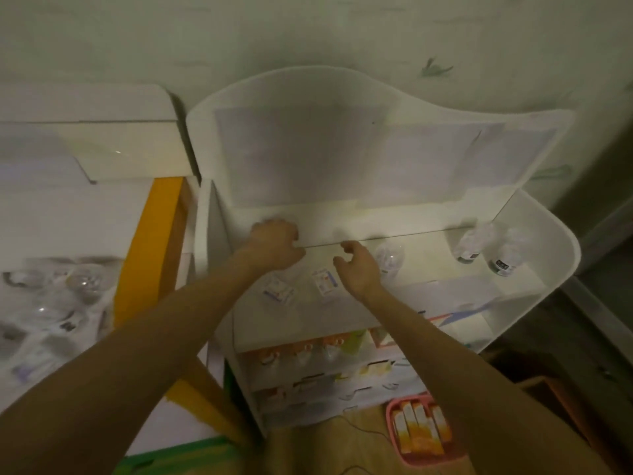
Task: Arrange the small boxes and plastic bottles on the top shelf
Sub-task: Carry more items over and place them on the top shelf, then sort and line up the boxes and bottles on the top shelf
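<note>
Head view, two small boxes (277,289), seemingly three bottles (469,246)

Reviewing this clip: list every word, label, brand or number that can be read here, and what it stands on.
No text can be read; the picture is dim and blurred.
Two small boxes on the shelf: blue and red printing, too blurred.
Plastic bottles at the shelf's right end: dark labels, too small.
Orange boxes in the pink basket: no legible marking.
Packets on the lower shelves: illegible.
</note>
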Motion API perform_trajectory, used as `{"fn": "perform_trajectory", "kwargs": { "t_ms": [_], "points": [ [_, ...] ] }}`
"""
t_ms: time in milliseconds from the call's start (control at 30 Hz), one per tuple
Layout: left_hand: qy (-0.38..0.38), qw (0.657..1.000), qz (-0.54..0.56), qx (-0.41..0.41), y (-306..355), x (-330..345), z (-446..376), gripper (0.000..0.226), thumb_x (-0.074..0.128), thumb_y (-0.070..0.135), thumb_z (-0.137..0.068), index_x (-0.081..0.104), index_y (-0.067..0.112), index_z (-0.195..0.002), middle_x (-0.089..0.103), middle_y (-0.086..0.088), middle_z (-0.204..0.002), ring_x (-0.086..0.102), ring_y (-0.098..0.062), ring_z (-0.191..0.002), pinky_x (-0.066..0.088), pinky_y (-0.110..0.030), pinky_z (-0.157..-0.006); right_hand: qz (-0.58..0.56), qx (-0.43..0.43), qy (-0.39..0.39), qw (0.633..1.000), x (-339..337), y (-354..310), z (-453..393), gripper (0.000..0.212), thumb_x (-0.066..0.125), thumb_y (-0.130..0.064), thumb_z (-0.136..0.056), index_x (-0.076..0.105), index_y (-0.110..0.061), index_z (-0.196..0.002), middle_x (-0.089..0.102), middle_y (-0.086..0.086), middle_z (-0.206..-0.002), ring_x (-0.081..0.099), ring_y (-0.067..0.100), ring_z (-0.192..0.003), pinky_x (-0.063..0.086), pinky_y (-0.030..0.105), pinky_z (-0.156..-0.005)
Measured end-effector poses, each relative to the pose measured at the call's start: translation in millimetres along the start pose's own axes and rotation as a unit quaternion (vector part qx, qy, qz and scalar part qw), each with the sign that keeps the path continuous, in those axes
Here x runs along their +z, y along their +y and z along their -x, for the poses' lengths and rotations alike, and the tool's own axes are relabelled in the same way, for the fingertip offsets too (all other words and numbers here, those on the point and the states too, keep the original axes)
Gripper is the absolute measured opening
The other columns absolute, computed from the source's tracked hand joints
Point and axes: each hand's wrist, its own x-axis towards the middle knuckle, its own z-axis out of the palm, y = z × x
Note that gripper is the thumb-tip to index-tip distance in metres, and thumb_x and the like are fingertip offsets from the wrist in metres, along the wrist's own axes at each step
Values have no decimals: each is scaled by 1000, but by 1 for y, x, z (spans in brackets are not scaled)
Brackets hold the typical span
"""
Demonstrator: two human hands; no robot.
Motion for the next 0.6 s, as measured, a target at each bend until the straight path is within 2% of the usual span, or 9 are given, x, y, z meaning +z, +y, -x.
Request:
{"fn": "perform_trajectory", "kwargs": {
  "t_ms": [100, 167, 267, 400, 500, 600],
  "points": [
    [101, 995, 11, 18, -5, -36, 12, 37, 55, 38, -93, 61, 18, -123, 62, -5, -124, 59, -27, -109, 45, -35, -91, -1, -65, 24, 998, 1, -34, -2, 44, 57, -22, -95, 52, -14, -138, 55, 7, -140, 53, 24, -124, 41, 33, -102],
    [174, 984, 30, 13, -14, -54, 20, 31, 49, 28, -96, 60, 12, -120, 63, -9, -117, 61, -30, -102, 49, -37, -83, 27, -104, 55, 993, 5, -53, -2, 47, 58, -26, -94, 53, -15, -138, 53, 6, -143, 45, 26, -133, 38, 38, -108],
    [217, 976, 1, -12, -36, -75, 32, 36, 42, 32, -99, 55, 12, -127, 61, -10, -119, 59, -31, -105, 46, -40, -85, 107, -141, 36, 984, 16, -77, 1, 57, 53, -37, -96, 42, -14, -147, 40, 7, -154, 25, 30, -146, 29, 44, -114],
    [216, 973, -25, -72, -79, -85, 51, 52, 31, 52, -100, 51, 17, -134, 56, -11, -133, 52, -35, -120, 38, -45, -101, 221, -213, 21, 951, 29, -100, 1, 63, 39, -50, -101, 31, -15, -153, 25, 7, -162, 8, 31, -151, 17, 48, -120],
    [190, 975, -20, -117, -114, -92, 73, 64, 18, 62, -98, 42, 21, -142, 45, -8, -147, 40, -33, -135, 24, -52, -114, 237, -254, 39, 937, 41, -129, 8, 63, 33, -53, -102, 31, -17, -153, 24, 6, -162, 6, 31, -152, 12, 52, -121],
    [174, 974, -14, -144, -156, -102, 102, 72, 10, 65, -98, 29, 21, -151, 27, -8, -159, 24, -33, -145, 11, -55, -118, 239, -288, 42, 926, 57, -171, 19, 65, 30, -56, -101, 30, -17, -153, 23, 7, -162, 6, 31, -152, 11, 54, -120]
  ]
}}
